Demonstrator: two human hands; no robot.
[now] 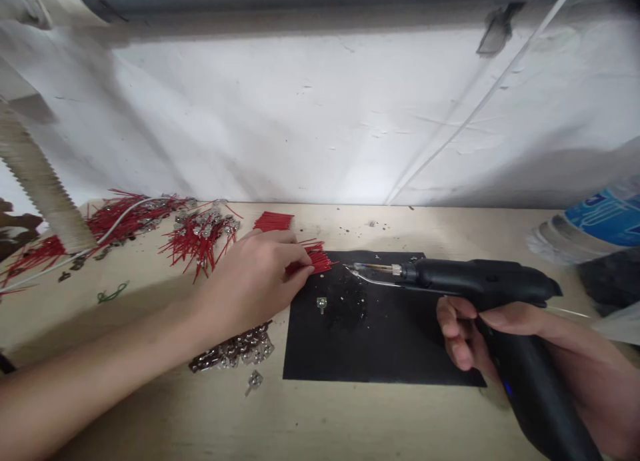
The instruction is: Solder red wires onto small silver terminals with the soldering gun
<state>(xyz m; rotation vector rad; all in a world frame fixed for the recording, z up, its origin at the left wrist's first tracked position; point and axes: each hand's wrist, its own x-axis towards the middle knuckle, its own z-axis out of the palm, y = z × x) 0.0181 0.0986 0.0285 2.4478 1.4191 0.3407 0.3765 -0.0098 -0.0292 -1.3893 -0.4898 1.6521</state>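
Note:
My right hand [520, 334] is wrapped round the grip of a black soldering gun [480, 278], whose metal tip points left over a black mat [400, 344]. Near that tip, at the mat's upper left corner, the closed fingers of my left hand [265, 268] pinch at a bundle of red wires [317, 256]. One small metal part [321, 304] lies on the mat below the fingertips. Several similar metal parts [240, 349] form a pile beneath my left wrist, with a single one [254, 381] just in front. Another red wire bundle [273, 221] rests behind my left hand.
Red wires with metal ends [203, 234] lie in heaps at the left, beside a ribbed post [45, 181] and a white cable [123, 216]. A green twist of wire [113, 293] is nearby. At the right stands a bottle with a blue label [605, 214]. A white wall rises behind.

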